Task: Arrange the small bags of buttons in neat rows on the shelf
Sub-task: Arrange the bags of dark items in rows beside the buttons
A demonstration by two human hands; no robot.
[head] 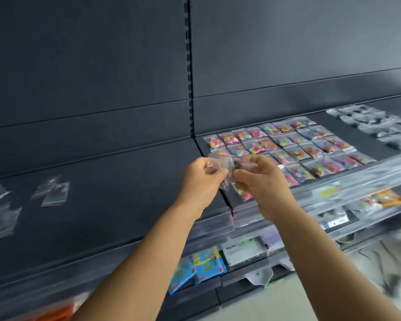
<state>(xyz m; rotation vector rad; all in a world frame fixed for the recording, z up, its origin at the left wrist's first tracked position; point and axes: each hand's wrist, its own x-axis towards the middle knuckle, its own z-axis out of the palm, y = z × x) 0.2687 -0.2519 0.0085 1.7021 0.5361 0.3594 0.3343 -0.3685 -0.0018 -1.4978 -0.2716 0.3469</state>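
**Q:** What are the hands doing, and where are the bags?

**A:** Both hands are raised in front of a dark shelf [90, 205]. The left hand [200, 179] and the right hand [259, 181] meet at the centre, each with fingers curled, pinching a small bunch of clear bags [227, 166]. The bunch spans the gap between them, its long axis roughly left to right. One bag of bright buttons [243, 193] hangs below the right hand.

**Q:** Which way does the tidy part lie?

**A:** Behind and to the right of the hands. The rows of bags [287, 144] lie flat on the shelf there, edges touching, in a slanted grid. The right hand is nearer to them; an open spot seems to sit at the grid's near left corner, just beyond the knuckles, so I judge that hand would place the next bag.

**Q:** What do they look and feel like?

**A:** Thin, glossy, crinkly plastic squares, holding small rounded buttons in pink, yellow, blue and red. One held bag shows a red seal line. A few loose clear bags [52, 189] lie far left, unsorted; motion blur hides their contents.
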